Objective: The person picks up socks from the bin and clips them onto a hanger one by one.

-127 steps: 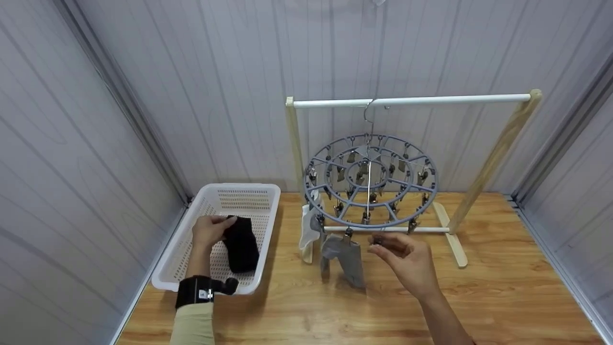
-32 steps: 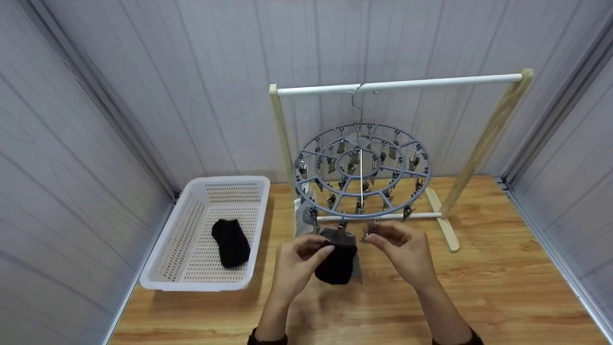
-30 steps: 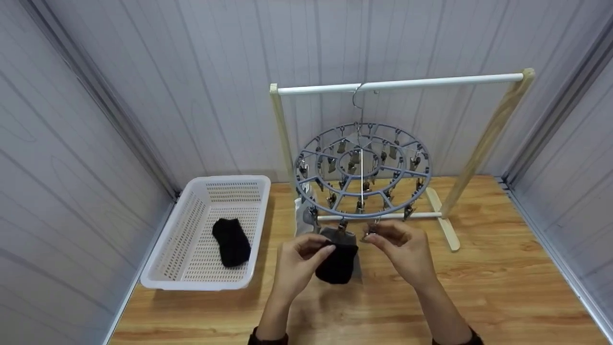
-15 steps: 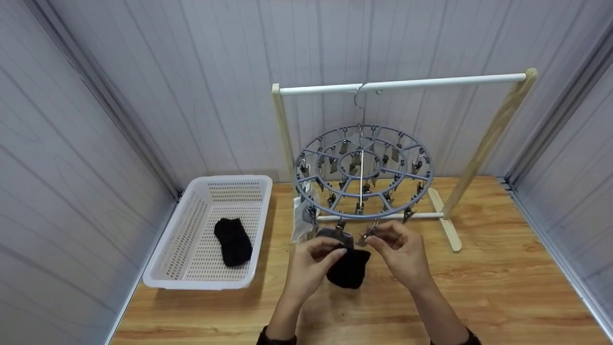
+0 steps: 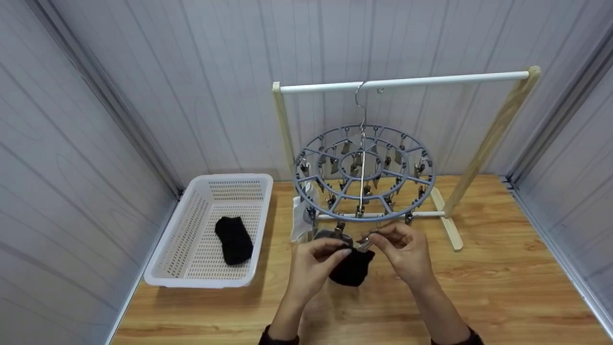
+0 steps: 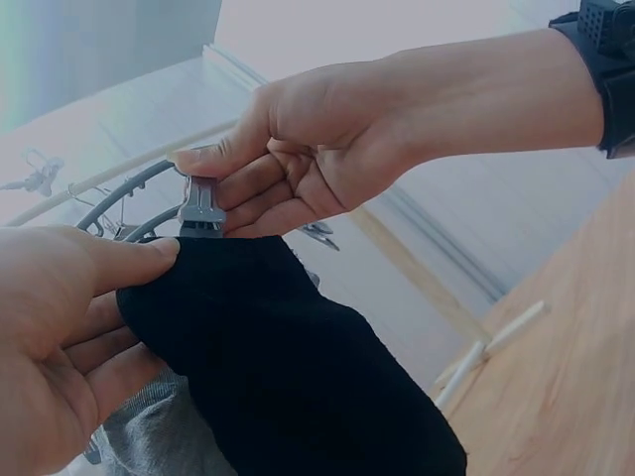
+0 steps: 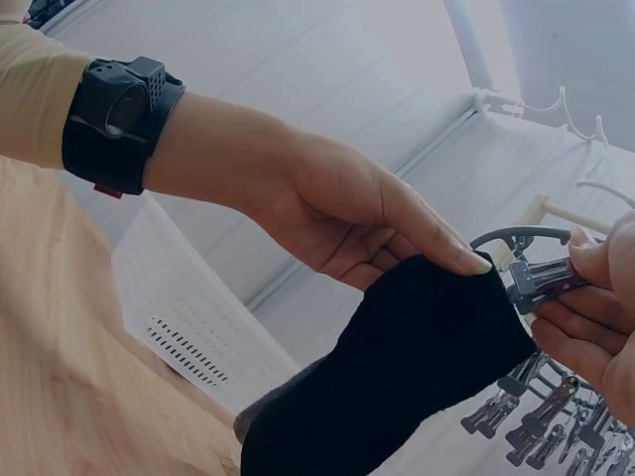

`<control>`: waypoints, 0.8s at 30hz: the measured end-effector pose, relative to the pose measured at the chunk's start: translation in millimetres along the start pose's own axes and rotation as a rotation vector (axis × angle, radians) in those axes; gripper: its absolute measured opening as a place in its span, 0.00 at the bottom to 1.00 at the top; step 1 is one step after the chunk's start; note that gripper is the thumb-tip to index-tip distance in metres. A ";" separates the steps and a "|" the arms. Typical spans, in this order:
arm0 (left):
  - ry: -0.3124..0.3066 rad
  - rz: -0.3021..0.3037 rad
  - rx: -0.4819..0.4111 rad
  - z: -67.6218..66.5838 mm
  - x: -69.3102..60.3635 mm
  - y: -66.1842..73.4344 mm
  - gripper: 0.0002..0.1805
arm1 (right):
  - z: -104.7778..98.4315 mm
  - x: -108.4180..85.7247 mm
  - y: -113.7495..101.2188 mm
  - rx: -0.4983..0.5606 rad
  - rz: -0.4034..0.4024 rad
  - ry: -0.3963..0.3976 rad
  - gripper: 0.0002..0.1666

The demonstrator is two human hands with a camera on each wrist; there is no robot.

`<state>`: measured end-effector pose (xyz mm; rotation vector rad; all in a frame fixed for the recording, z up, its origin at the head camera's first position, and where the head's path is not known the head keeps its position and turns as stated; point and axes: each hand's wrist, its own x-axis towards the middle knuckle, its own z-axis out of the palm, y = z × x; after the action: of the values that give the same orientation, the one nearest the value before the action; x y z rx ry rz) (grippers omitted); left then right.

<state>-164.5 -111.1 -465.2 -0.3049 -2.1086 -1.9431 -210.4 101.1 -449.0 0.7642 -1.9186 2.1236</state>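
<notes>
In the head view my left hand pinches the upper edge of a black sock, which hangs below the round hanger. My right hand holds a metal clip of that hanger between thumb and fingers. The clip's mouth meets the sock's edge, seen closely in the left wrist view, where the clip sits right above the black sock. From the right wrist view too, the clip touches the sock's corner; whether its mouth grips the cloth is unclear. A grey sock hangs behind, partly hidden by my left hand.
The blue-grey round hanger with several clips hangs from a white rail on a wooden stand. A white sock hangs at its left. Left stands a white basket, a second black sock inside.
My left hand has carried a black sock from the basket to the hanger, then moved slightly right. My right hand has kept its clip and tilted it down onto the sock's edge.
</notes>
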 end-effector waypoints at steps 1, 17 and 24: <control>0.003 0.004 -0.003 0.2 -0.1 0.5 0.07 | -0.1 0.3 -0.2 0.005 -0.005 0.000 0.04; 0.089 0.165 0.025 6.2 -0.4 2.1 0.09 | 1.5 0.2 -0.9 0.001 -0.029 -0.094 0.05; 0.090 0.211 0.013 6.8 -1.3 2.9 0.08 | 2.5 -0.5 -2.2 0.009 -0.024 -0.125 0.04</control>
<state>-162.7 -104.0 -463.4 -0.4112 -1.9464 -1.7873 -208.4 99.2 -447.3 0.9375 -1.9508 2.1182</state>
